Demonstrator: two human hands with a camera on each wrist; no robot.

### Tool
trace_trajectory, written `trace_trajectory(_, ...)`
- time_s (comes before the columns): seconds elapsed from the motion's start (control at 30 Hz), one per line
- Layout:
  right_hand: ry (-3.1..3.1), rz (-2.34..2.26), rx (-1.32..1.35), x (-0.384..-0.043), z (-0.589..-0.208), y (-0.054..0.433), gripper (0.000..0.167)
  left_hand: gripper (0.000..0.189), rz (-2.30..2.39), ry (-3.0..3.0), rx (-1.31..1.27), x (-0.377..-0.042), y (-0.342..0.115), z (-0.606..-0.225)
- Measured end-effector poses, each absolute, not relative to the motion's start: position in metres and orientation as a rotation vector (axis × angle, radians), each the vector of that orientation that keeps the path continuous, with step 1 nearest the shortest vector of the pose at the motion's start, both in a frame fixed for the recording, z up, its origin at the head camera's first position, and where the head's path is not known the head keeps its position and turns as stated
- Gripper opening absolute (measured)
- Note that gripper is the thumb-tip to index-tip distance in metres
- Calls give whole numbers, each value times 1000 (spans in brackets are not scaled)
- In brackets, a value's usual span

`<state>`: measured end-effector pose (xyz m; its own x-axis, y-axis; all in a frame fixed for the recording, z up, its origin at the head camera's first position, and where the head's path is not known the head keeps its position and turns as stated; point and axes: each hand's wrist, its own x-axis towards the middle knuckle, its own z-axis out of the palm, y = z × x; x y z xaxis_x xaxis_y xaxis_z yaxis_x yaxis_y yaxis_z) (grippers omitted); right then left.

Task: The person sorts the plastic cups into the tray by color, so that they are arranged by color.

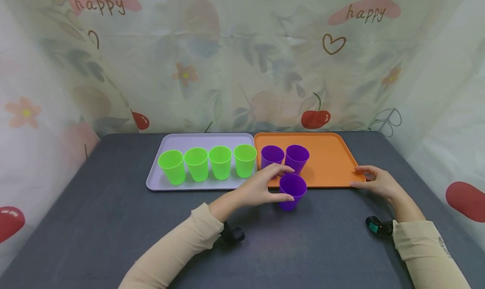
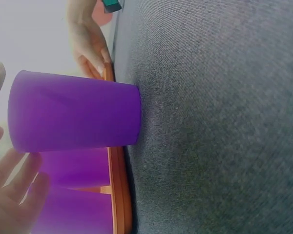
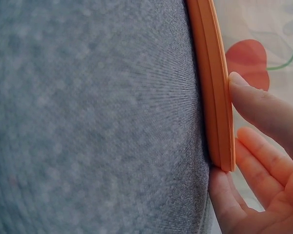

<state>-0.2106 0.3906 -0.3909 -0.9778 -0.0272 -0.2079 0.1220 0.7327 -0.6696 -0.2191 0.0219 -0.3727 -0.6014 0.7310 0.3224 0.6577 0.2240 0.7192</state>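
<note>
A purple cup [image 1: 293, 192] stands upright on the dark tabletop, just in front of the orange tray [image 1: 329, 167]. My left hand [image 1: 261, 188] is at its left side, thumb in front and fingers behind near the rim. In the left wrist view, the fingers of the left hand [image 2: 14, 190] are spread loosely beside the cup [image 2: 75, 112], and the thumb tip shows apart from it. Two more purple cups [image 1: 297, 156] stand on the left part of the orange tray, partly hidden by the hand. My right hand [image 1: 379, 181] holds that tray's front right corner between thumb and fingers.
To the left, a lilac tray [image 1: 166, 144] touches the orange one. On it several green cups [image 1: 198, 165] stand in a row. Patterned curtains [image 1: 235, 70] enclose the table [image 1: 303, 247] at the back and sides.
</note>
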Motion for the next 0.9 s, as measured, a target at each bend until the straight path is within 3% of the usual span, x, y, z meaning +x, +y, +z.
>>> trace_trajectory(0.9, 2742, -1060, 70, -212, -393, 392, 77, 58, 1314, 2364, 1292, -225, 29, -379)
